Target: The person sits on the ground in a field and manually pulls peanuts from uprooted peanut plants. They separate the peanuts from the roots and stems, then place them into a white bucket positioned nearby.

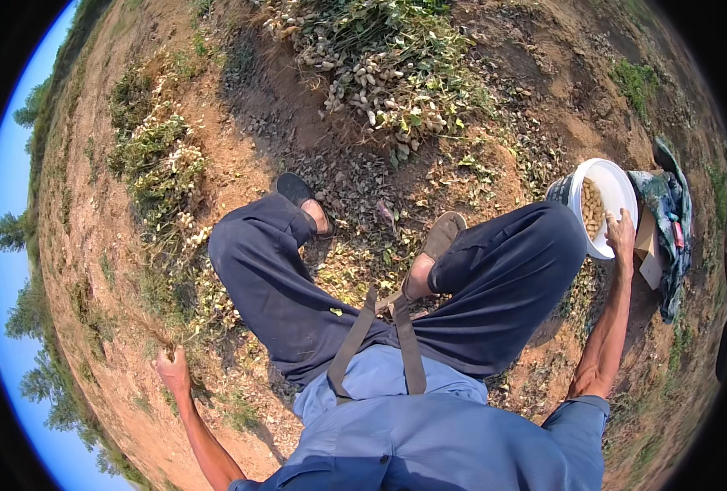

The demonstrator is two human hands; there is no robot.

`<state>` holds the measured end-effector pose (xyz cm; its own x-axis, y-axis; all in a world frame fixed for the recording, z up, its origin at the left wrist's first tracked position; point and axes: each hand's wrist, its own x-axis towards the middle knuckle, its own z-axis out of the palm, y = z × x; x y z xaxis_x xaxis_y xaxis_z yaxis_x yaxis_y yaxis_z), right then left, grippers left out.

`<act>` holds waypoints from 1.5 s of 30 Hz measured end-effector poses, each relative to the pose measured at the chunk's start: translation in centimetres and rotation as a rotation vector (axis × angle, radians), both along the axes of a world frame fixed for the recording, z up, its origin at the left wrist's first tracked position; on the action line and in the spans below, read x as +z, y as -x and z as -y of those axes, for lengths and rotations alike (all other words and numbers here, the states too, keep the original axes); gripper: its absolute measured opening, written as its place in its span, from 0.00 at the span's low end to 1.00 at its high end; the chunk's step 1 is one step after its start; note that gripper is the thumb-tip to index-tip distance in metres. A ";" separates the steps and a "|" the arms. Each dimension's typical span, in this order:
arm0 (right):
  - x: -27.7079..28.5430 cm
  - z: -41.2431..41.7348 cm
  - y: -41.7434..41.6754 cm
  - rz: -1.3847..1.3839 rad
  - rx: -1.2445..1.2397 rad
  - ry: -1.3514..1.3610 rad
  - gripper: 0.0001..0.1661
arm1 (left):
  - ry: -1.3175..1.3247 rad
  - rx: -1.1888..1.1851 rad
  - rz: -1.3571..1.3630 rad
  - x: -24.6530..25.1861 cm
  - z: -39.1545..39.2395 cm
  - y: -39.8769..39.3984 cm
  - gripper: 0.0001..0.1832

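Note:
At the lower left my left hand (173,370) is closed around a thin, blurred brown bunch of peanut plant stems (162,340), held out over the bare soil. My right hand (621,233) is at the near rim of a white plastic bucket (621,184), its fingers reaching inside; whether they hold anything is hidden. Picked peanuts (591,207) lie in the bucket, just beyond my right knee. Ahead of my feet rises a heap of pulled peanut plants (394,67), with clusters of pods still attached.
Another row of peanut plants (161,159) lies to the left. Beyond the bucket are a camouflage-patterned cloth (676,245) and a piece of cardboard (645,245). Fallen leaves (363,264) cover the soil between my shoes. Two dark straps (409,350) hang over my lap.

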<state>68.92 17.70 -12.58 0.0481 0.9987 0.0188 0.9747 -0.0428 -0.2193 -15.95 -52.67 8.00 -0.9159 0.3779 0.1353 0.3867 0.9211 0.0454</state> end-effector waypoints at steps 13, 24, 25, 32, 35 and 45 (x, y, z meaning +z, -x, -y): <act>3.9 5.3 13.2 -0.406 0.076 0.196 0.16 | 0.530 0.244 1.440 -14.8 15.0 -41.1 0.31; 13.8 -3.3 32.1 -0.579 0.701 0.478 0.14 | 0.303 0.089 0.497 -8.8 -2.6 -10.4 0.26; 15.2 -3.9 34.7 -0.543 0.780 0.507 0.14 | 0.187 -0.001 0.347 -7.1 -6.0 -6.3 0.24; 13.4 -7.9 44.9 -0.176 0.865 0.730 0.17 | -0.332 -0.687 0.229 2.4 -41.6 -1.0 0.22; 9.3 -5.7 49.6 -0.017 0.827 0.883 0.17 | -0.041 -0.974 0.119 -0.2 -48.2 -3.8 0.24; -13.6 4.8 46.9 0.047 0.900 0.527 0.19 | 0.478 -1.410 0.561 -9.7 -48.2 -11.8 0.16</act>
